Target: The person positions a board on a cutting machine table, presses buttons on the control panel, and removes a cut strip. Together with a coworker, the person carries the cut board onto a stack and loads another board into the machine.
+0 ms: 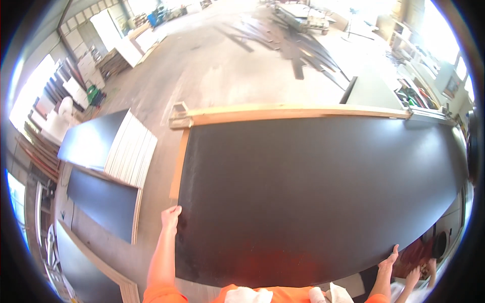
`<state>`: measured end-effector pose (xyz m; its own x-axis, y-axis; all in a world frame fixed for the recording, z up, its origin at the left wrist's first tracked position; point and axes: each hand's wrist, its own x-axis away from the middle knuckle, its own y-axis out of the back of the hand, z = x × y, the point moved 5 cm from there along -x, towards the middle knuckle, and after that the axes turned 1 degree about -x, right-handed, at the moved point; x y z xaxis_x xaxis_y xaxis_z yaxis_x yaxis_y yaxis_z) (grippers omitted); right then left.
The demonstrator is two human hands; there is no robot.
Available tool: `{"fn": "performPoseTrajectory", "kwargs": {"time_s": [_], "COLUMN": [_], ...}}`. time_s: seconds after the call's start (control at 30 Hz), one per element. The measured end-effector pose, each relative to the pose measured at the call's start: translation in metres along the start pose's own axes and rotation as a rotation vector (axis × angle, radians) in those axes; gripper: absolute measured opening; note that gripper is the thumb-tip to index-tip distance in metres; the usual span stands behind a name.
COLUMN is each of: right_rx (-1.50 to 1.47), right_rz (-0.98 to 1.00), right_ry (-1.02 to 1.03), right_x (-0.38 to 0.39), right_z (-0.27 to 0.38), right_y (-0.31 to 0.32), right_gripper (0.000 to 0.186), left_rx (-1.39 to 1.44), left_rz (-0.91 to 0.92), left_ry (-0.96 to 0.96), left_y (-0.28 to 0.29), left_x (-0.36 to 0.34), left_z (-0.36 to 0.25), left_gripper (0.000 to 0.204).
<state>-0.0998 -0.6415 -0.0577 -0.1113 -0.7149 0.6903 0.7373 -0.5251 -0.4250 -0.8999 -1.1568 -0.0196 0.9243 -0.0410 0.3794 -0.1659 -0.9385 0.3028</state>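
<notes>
A large dark panel (303, 187) with a smooth face lies in front of me and fills most of the view. My left hand (171, 218) is closed on its left edge, with the thumb on the edge and the other fingers partly hidden. Farther right, my right hand (390, 256) grips the near edge, thumb up against the top face and fingers hidden below. Along the panel's far side runs a long wooden rail (283, 112), ending at a wooden block (179, 116) on the left. A strip of wood (180, 166) shows beside the left edge.
To my left stand a stack of dark-faced boards (129, 146), a lower dark board (103, 204) and a light-edged panel (91, 262). Another person's hand (414, 276) is at the lower right. Dark planks (298, 50) lie on the floor beyond, near a cart (308, 17).
</notes>
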Motion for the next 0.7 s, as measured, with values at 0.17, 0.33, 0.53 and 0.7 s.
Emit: {"fn": "performPoseTrajectory", "kwargs": {"time_s": [0.17,0.33,0.53,0.7], "right_rx": [-0.019,0.025,-0.031,-0.168], "right_rz": [0.143,-0.026,-0.08,0.079], "right_ry": [0.038,0.191,0.124,0.077], "right_x": [-0.027,-0.006,-0.003,0.001], "right_z": [0.01,0.004,-0.008,-0.008], "right_y": [0.04,0.013,-0.002,0.005], "right_gripper": [0.064,0.058,0.055,0.05], "left_rx": [-0.131,-0.266,-0.926,-1.12], "left_rz": [-0.048,0.109,-0.034,0.007], "left_ry": [0.003,-0.448,-0.337,-0.342], "left_y": [-0.01,-0.029,-0.038,-0.023], "left_x": [-0.009,-0.026,0.038,-0.035], "left_z": [-0.006,-0.032,-0.086,-0.062], "left_gripper": [0.026,0.018,0.045,0.045]}}
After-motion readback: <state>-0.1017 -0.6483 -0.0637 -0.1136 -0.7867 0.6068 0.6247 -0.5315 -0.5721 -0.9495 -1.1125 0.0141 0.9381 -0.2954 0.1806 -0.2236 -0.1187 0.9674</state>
